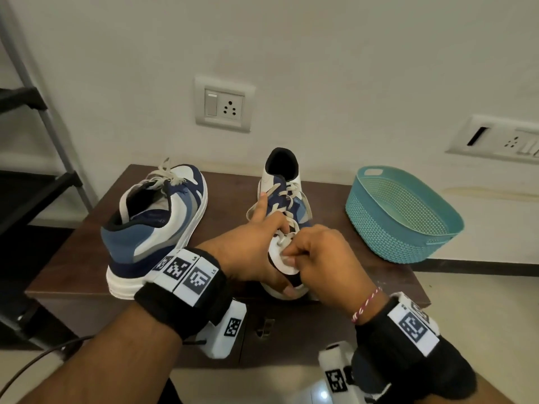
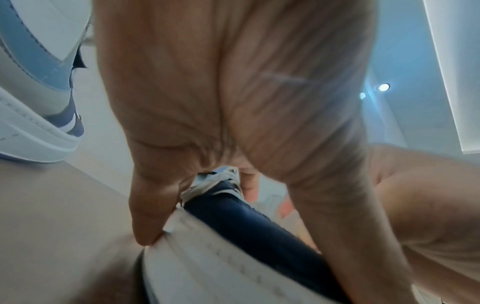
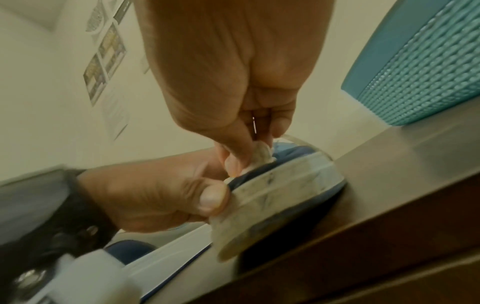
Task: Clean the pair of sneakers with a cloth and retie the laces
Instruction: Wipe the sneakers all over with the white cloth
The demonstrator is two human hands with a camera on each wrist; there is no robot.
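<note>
Two sneakers stand on the dark brown bench (image 1: 227, 199). The left sneaker (image 1: 151, 225), at centre left of the head frame, has its heel toward the camera and its laces loose. The right sneaker (image 1: 284, 196) sits at centre, toe toward the camera. The left hand (image 1: 250, 252) grips that toe, its thumb on the white sole edge in the wrist views and its index finger stretched out along the side of the upper. The right hand (image 1: 318, 258) has its fingers curled and pinches a lace (image 1: 281, 239) just above the toe. A teal basket (image 1: 402, 217) stands at the right of the frame, well apart from the sneakers. No cloth can be made out.
</note>
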